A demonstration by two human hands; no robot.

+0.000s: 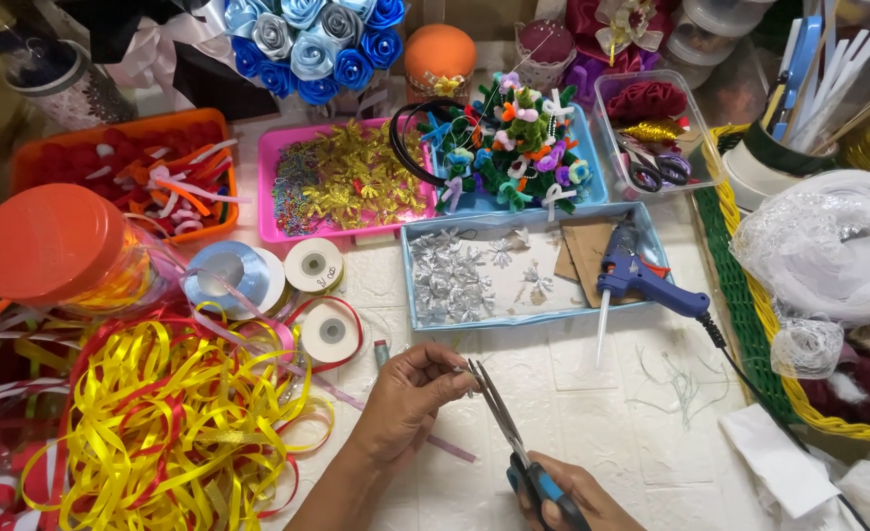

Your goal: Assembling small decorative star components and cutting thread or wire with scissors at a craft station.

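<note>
Left hand pinches ribbon, right hand grips scissors below blue tray of silver bows.

Orange-lidded clear jar at left; white ribbon spools with round labels beside it

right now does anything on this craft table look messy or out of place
Yes. A loose tangle of yellow and red ribbon sprawls over the table's left side, off its spools. The blue glue gun lies half in, half out of the light blue tray, nozzle over the edge. Thread scraps litter the white surface.
</note>
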